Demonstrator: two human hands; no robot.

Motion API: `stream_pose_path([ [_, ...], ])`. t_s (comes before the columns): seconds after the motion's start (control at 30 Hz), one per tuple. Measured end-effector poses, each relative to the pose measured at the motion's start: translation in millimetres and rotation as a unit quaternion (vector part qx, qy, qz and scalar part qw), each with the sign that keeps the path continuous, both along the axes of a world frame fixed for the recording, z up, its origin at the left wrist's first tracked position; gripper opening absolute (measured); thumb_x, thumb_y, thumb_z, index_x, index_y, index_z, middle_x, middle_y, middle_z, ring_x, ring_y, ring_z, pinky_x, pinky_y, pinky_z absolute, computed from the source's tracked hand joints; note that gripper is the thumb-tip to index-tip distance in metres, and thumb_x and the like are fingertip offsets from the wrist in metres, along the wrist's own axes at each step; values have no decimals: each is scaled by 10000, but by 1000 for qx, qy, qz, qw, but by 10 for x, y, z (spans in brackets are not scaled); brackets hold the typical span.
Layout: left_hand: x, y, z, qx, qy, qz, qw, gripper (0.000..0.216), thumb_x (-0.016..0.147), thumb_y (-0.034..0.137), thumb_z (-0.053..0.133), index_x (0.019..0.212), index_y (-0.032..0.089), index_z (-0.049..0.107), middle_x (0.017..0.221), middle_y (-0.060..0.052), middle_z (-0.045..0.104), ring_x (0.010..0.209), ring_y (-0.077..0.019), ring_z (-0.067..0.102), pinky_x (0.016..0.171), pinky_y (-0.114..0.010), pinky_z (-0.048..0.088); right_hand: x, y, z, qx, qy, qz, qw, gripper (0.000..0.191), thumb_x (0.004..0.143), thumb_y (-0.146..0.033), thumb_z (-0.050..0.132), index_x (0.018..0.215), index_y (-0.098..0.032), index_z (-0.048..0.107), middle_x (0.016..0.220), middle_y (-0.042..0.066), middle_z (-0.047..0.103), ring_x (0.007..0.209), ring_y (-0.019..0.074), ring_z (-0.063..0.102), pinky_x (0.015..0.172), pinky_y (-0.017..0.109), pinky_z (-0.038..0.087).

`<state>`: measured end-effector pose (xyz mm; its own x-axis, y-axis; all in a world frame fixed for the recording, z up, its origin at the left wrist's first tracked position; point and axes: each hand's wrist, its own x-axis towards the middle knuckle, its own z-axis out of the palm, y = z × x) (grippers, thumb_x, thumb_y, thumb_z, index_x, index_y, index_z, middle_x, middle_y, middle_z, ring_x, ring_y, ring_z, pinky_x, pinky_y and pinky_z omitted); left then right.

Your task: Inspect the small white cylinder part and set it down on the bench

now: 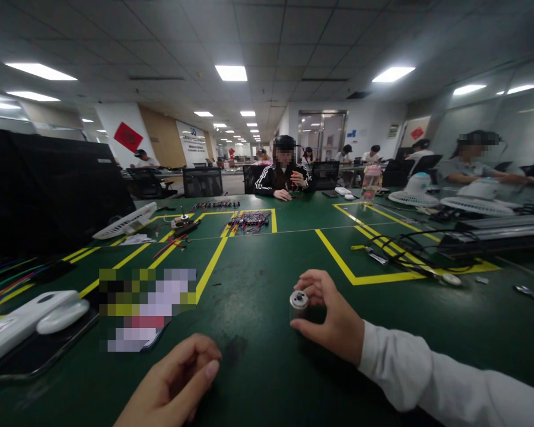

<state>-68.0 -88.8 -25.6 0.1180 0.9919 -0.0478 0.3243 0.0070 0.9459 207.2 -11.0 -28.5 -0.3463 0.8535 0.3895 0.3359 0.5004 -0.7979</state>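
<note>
My right hand (331, 317) rests on the green table (258, 279) with thumb and fingers closed around a small silver cylinder (298, 303), which looks like a little motor standing upright. My left hand (175, 382) lies near the table's front edge, its fingers curled loosely, and I see nothing in it. The two hands are apart, the cylinder between them and closer to the right one.
White plastic parts (35, 317) lie at the left on a dark tray. Coloured wires (248, 222), a white fan grille (125, 223) and black cables (404, 249) lie farther back inside yellow tape lines. A person (283, 176) sits across the table; another person (471, 163) sits at the right.
</note>
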Motion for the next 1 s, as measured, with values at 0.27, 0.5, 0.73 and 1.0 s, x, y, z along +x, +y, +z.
stream_pose_path([
  [0.27,834,461,132,171,46,-39,983,259,855,254,562,1112,231,538,1000,-37,573,722,-164,566,598,-275,466,-30,38,-23,-50,38,6,998,536,651,-176,671,1048,-198,311,964,31,536,879,134,571,743,287,483],
  [0.5,1121,684,324,252,81,-25,964,122,851,255,576,841,206,687,848,-17,577,756,-188,560,662,-308,440,-15,28,-26,-39,23,13,999,477,675,-178,657,1030,-192,339,963,31,542,862,126,567,735,283,486],
  [0.73,842,697,248,253,141,-9,957,220,880,342,539,987,256,711,956,-44,597,888,-235,572,732,-353,447,142,14,-9,-33,-7,19,999,430,688,-186,658,1040,-190,410,984,33,552,884,133,560,774,301,484],
  [1.0,853,668,17,229,210,-52,949,186,761,278,699,891,403,746,1135,-31,661,1080,-372,467,879,-589,261,163,-1,-13,-15,-31,17,999,414,725,-195,623,1091,-190,430,1024,41,555,910,133,564,830,307,489],
])
